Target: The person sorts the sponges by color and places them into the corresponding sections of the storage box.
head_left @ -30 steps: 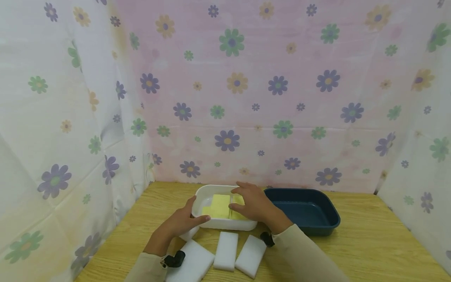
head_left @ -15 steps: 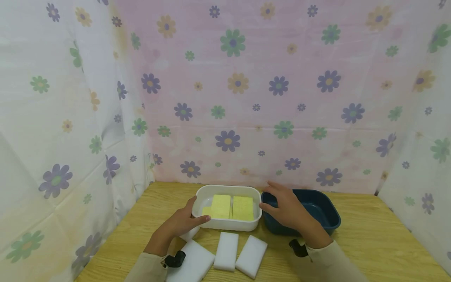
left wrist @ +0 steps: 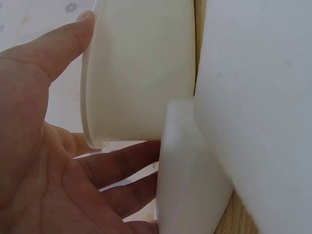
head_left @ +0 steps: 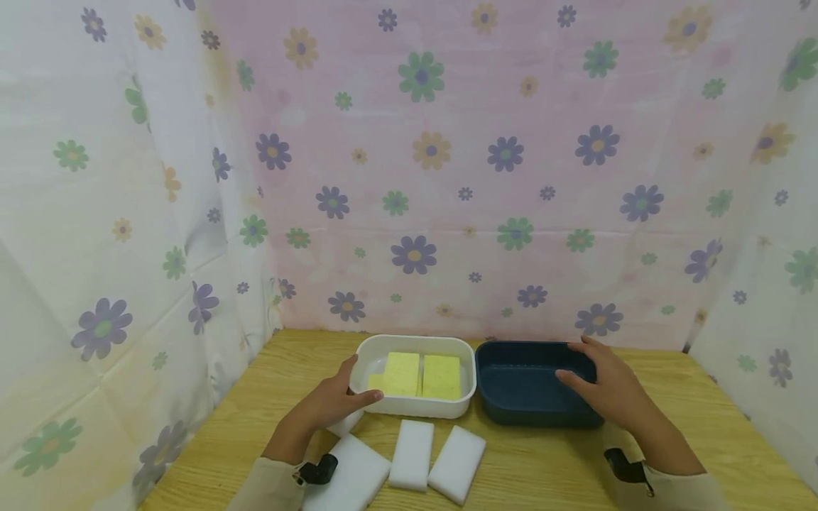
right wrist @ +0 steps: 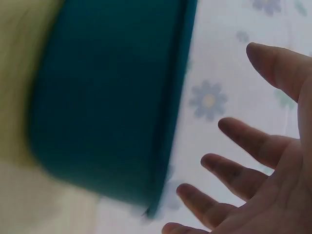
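Observation:
My left hand (head_left: 326, 404) grips the left end of a white plastic tub (head_left: 418, 407), thumb on the front rim and fingers around the end wall. Inside that tub lie yellow sponges: a left one (head_left: 401, 374), a right one (head_left: 442, 377) and a partly covered one (head_left: 375, 384). My right hand (head_left: 610, 380) is spread over the right end of a dark blue tub (head_left: 537, 416), which has nothing in it. In the right wrist view its fingers (right wrist: 234, 175) are apart from the tub's rim and hold nothing.
Several white foam sponges lie in front of the white tub: an upright one (head_left: 412, 454), a slanted one (head_left: 457, 465), a larger one (head_left: 351, 474) under the left wrist, and one (head_left: 348, 424) beside the left fingers. A flowered cloth (head_left: 415, 177) walls the wooden table (head_left: 511, 475).
My right hand has moved from over the right yellow sponge, across the blue tub, to its right end, uncovering that sponge. My left hand stays on the white tub.

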Available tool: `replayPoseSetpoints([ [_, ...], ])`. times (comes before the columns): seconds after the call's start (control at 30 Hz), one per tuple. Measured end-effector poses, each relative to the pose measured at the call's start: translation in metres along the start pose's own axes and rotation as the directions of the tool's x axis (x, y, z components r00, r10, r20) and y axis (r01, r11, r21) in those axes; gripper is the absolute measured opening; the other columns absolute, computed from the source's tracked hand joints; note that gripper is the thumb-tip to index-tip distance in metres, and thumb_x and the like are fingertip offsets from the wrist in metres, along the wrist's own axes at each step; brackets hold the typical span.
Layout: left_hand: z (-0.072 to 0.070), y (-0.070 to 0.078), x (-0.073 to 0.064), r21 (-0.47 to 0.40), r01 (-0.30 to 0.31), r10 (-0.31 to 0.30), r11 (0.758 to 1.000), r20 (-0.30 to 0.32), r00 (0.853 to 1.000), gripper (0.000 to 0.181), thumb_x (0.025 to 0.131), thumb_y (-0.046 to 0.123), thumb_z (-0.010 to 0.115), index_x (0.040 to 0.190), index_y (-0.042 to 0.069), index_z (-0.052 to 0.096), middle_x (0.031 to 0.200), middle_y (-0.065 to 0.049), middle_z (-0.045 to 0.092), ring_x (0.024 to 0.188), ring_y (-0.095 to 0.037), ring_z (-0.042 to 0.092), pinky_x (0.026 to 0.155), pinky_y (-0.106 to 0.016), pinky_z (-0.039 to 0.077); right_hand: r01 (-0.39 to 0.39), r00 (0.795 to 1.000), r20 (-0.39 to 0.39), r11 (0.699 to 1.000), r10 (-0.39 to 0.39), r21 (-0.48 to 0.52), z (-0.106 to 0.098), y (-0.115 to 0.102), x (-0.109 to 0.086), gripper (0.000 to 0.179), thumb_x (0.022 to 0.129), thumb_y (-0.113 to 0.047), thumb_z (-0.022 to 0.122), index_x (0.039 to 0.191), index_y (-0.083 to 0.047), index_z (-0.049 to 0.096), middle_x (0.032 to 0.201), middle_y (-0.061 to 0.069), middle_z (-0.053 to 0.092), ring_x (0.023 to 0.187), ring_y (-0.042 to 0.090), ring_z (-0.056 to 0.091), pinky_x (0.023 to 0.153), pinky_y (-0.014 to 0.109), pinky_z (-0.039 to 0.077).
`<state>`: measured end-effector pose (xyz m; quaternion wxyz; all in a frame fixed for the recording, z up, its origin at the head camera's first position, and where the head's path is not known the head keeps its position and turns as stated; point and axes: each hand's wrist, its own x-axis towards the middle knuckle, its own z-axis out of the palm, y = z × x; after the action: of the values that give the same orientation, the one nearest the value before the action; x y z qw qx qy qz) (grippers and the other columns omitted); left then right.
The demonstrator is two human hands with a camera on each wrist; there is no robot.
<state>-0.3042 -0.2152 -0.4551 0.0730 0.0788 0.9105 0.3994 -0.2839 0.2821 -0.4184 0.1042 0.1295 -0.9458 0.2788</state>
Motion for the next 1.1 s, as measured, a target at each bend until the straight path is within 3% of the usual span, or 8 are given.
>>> replayPoseSetpoints([
  [0.23,-0.001,0.001,-0.001,0.002,0.008,-0.008,1.0,0.003,1.0,0.112,0.089,0.061,0.075,0.167,0.012,0.01,0.129,-0.014,0.068,0.109,-0.023,0.067,0.088,-0.047,0.056,-0.108,0.99,0.09,0.994,0.105,0.026,0.002,0.035,-0.01,0.104,0.094,-0.06,0.068,0.16,0.007,0.023,0.164,0.041,0.006,0.142,0.067,0.019,0.1,0.082,0.03],
  [0.5,-0.002,0.001,-0.001,0.015,0.001,-0.001,1.0,-0.003,1.0,0.112,0.089,0.061,0.074,0.167,0.012,0.011,0.127,-0.014,0.068,0.107,-0.023,0.068,0.086,-0.046,0.056,-0.134,0.984,0.142,0.977,0.11,0.169,0.011,0.048,-0.012,0.125,0.091,-0.055,0.075,0.165,-0.008,-0.014,0.167,0.033,-0.014,0.147,0.067,0.003,0.101,0.085,0.022],
  [0.8,-0.003,-0.001,-0.001,0.026,-0.014,0.014,1.0,0.013,1.0,0.112,0.089,0.062,0.073,0.167,0.012,0.01,0.125,-0.013,0.069,0.106,-0.021,0.067,0.086,-0.045,0.056,-0.247,0.949,0.238,0.956,0.205,0.16,0.016,0.051,-0.015,0.127,0.093,-0.058,0.071,0.161,0.005,-0.016,0.166,0.039,-0.006,0.147,0.066,0.005,0.109,0.081,0.02],
  [1.1,-0.003,-0.001,0.0,-0.001,0.004,-0.004,1.0,0.017,1.0,0.111,0.089,0.061,0.074,0.168,0.015,0.01,0.129,-0.013,0.068,0.11,-0.023,0.067,0.088,-0.046,0.056,-0.254,0.939,0.262,0.964,0.224,0.084,0.012,0.048,-0.012,0.126,0.092,-0.062,0.069,0.161,0.009,-0.01,0.164,0.042,0.001,0.145,0.067,0.012,0.108,0.08,0.027],
])
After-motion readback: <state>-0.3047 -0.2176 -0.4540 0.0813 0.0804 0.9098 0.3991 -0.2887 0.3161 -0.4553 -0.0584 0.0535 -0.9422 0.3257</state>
